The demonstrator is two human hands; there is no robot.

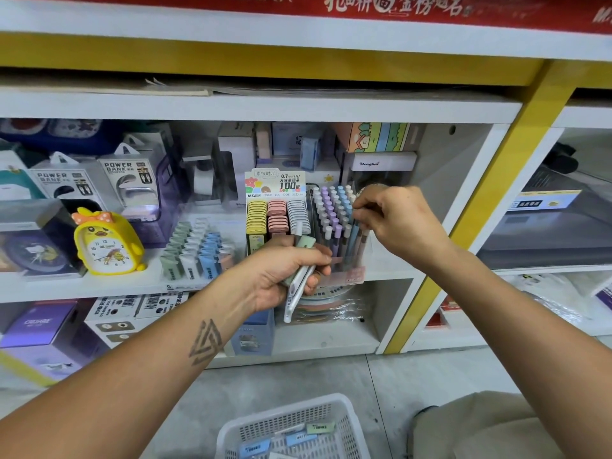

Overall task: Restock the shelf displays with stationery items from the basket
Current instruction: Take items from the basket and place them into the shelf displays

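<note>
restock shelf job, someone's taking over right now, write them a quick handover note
Left hand grips a few pens, white and pale green.
Right hand: fingers pinch a pen at the clear pen display on the middle shelf, which is mostly full.
Basket on the floor below holds several small flat packs.
Left: slot in the held pens, then shelve the basket's packs.

- The basket point(351, 422) is white perforated plastic.
- The pen display tub point(359, 256) is clear glossy plastic.
- The duck clock point(106, 241) is shiny yellow plastic.
- The shelf point(390, 271) is smooth matt white board.
- The floor point(265, 382) is matt grey tile.
</note>
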